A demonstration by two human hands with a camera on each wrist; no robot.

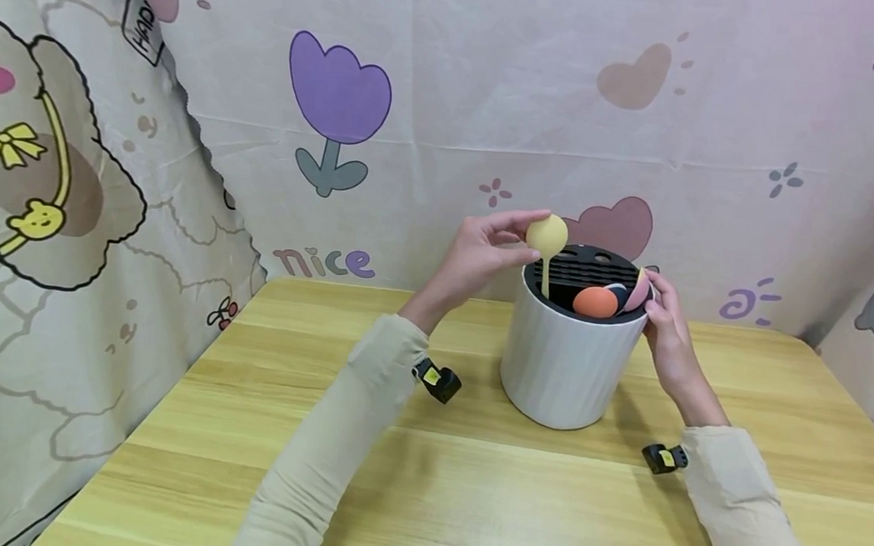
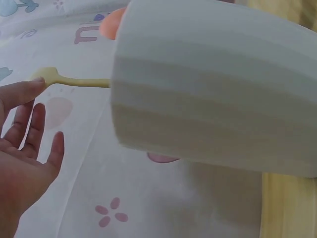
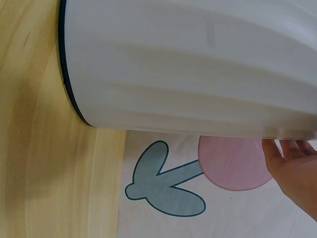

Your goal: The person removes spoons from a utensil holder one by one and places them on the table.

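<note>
The left hand (image 1: 478, 255) pinches the round head of a yellow spoon (image 1: 548, 235) between thumb and fingers. Its thin handle points down past the rim into a white ribbed utensil holder (image 1: 570, 365) with a black top. In the left wrist view, the spoon's handle (image 2: 84, 83) runs into the holder's mouth. At the holder's right side, the right hand (image 1: 669, 341) grips the upper rim, its fingertips against the outer wall. Inside the holder, an orange utensil head (image 1: 595, 302), a dark blue one (image 1: 617, 294) and a pink one (image 1: 637, 292) show above the rim.
A black slotted section (image 1: 580, 269) fills the back of the holder's top. The holder stands on a wood-grain table (image 1: 469, 492). Behind it hangs a printed cloth (image 1: 448, 98). Small black cameras (image 1: 439, 382) sit at both wrists.
</note>
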